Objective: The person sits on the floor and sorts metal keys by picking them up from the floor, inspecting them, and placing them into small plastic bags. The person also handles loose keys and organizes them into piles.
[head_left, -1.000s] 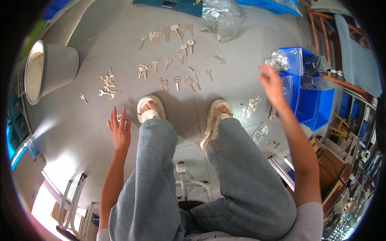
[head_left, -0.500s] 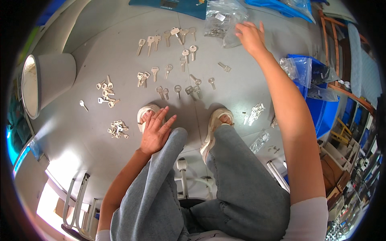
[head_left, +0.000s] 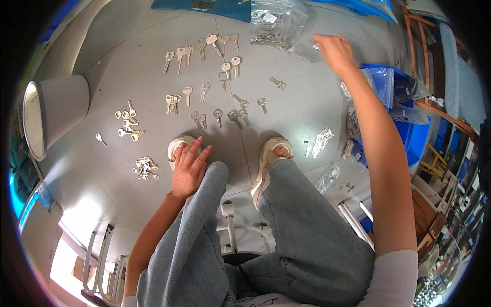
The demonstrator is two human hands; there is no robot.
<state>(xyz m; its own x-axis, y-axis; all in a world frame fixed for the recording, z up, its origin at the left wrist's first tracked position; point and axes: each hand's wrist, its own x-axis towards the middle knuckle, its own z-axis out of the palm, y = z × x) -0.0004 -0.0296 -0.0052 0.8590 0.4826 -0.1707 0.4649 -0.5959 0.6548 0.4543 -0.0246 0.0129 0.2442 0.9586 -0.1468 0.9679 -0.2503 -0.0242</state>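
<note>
My right hand (head_left: 333, 52) is stretched out to the far right, thumb and fingers drawn together beside the loose end of a clear plastic bag (head_left: 305, 49). A tiny shiny bit shows at its fingertips, too small to name. Next to it, another clear bag (head_left: 276, 21) holds metal keys along its lower edge. My left hand (head_left: 188, 171) lies over my left knee, fingers spread and holding nothing. Between the bags and my feet, loose keys are laid out in rough rows, among them a single key (head_left: 277, 83) and a round-headed key (head_left: 218, 117).
Small key piles lie at left (head_left: 146, 168) and right (head_left: 321, 141). A grey-white bin (head_left: 61, 110) stands at left. Blue trays (head_left: 412, 143) with bagged items are at right, near a wooden frame (head_left: 417, 43). A blue-green mat (head_left: 204, 7) lies at the far edge.
My right hand has drawn slightly away from the clear bag, and its fingers have closed together. My left hand stays on the knee. The whole view has shifted a little.
</note>
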